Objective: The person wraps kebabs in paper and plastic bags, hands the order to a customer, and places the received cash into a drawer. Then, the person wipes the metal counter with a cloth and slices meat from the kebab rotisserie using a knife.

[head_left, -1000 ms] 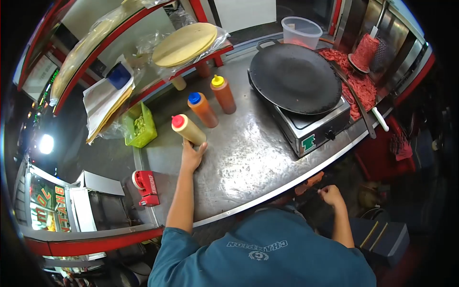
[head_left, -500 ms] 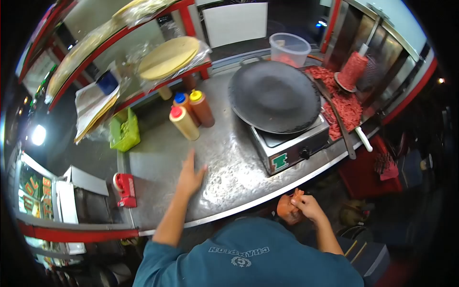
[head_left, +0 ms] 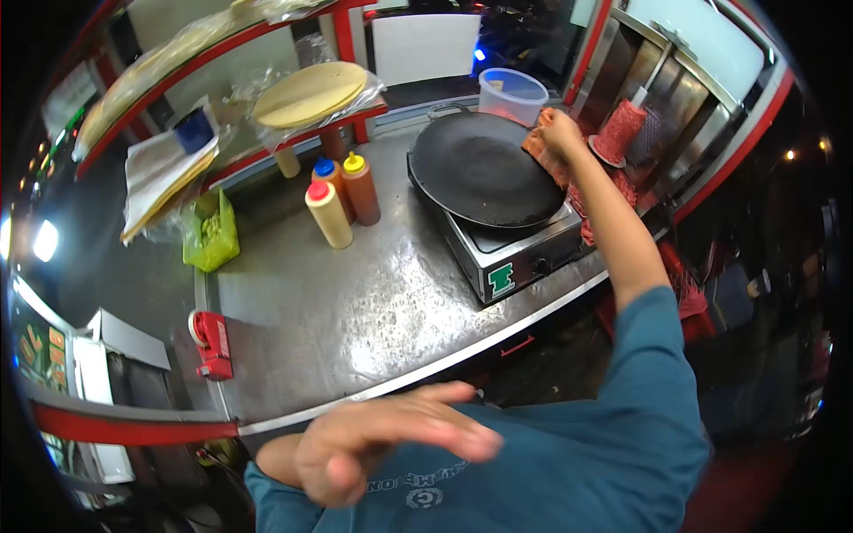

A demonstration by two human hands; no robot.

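My right hand (head_left: 562, 135) reaches to the far right rim of a large black griddle pan (head_left: 484, 164), its fingers closed on an orange-brown cloth (head_left: 545, 158) that hangs against the rim. Beneath the pan is a gas stove (head_left: 524, 258) with a green label. My left hand (head_left: 391, 444) is raised in front of my shirt, close to the camera, holding nothing, fingers apart. Shredded red meat (head_left: 624, 186) lies right of the pan, partly hidden by my right arm. A meat spit (head_left: 619, 133) stands beyond it.
Three squeeze bottles (head_left: 329, 213) stand left of the stove. Flatbreads (head_left: 311, 93) lie on a shelf above them. A green basket (head_left: 213, 233) and a red tape dispenser (head_left: 211, 345) sit at the left. Behind the pan is a clear plastic tub (head_left: 514, 96).
My right hand has carried the cloth from below the counter's front edge up to the pan's far right rim. My left hand has drawn back from the counter toward my body.
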